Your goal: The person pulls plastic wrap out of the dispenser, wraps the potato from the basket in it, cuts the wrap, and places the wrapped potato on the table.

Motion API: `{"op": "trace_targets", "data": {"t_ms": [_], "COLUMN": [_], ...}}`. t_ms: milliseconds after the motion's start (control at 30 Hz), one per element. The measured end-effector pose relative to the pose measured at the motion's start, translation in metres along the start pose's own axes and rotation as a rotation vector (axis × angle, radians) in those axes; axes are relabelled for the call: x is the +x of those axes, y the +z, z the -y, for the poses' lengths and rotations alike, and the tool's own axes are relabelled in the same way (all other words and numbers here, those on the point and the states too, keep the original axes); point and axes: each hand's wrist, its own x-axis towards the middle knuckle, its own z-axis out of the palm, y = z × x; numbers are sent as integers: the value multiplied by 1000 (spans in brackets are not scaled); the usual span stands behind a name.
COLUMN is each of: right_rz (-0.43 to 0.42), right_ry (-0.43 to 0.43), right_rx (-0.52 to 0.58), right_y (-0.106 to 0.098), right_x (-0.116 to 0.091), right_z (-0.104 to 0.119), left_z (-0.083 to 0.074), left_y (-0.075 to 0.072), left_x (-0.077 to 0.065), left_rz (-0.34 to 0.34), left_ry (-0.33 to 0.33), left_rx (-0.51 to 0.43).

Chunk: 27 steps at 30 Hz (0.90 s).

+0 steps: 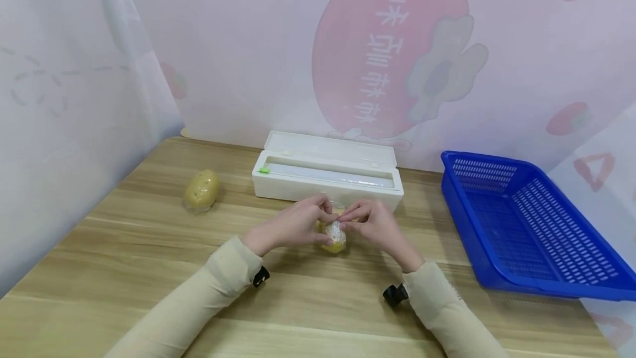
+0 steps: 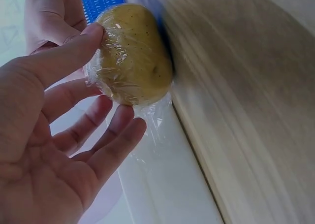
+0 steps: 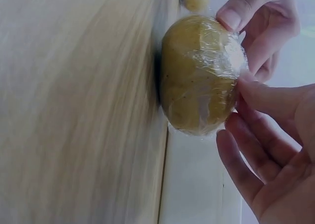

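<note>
A yellow potato (image 1: 334, 246) in clear plastic wrap (image 3: 231, 56) rests on the table between both hands, in front of a white wrap box. My left hand (image 1: 298, 224) holds the wrapped potato, thumb on its near side and fingers at the top, where the film is bunched. From the right, my right hand (image 1: 372, 226) pinches the bunched film between thumb and fingertips. In the left wrist view the potato (image 2: 140, 56) shows smooth, creased film over its side. Some fingertips are hidden behind the potato and film.
Behind the hands stands the white wrap box (image 1: 328, 185), lid raised, with a roll inside and a green slider (image 1: 264, 170) on its edge. Another wrapped potato (image 1: 202, 189) lies at the left. A blue plastic basket (image 1: 472, 236) occupies the right side of the wooden table (image 1: 124, 269).
</note>
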Motion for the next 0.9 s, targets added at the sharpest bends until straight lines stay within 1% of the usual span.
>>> {"op": "trace_targets", "data": {"t_ms": [133,233,333,433,500,567,667,767,900], "right_rz": [-34,-29,13,81,119,137,128,109,88], "right_ry": [20,12,-23,-61,-70,-66,-61,-65,-70], "right_rx": [-24,-26,-9,30,50,45,21,13,36], "right_y": [2,2,0,-3,-5,-6,-6,-5,-4], "right_x": [1,1,0,-1,-1,-1,0,1,1], "right_z": [1,0,-1,-2,-2,-3,-4,-5,-6], "left_z": [0,0,1,2,2,2,3,4,4], "left_y": [-1,-1,-1,-1,-2,-2,-4,-4,-5], "left_x": [-1,-1,-1,-1,-1,-2,-2,-2,-1], "left_rz": [17,26,24,21,25,31,41,35,3], "left_ry": [17,17,5,-7,-12,-11,-4,-7,-21], "left_rx": [4,7,13,17,12,7,2,6,-11]}}
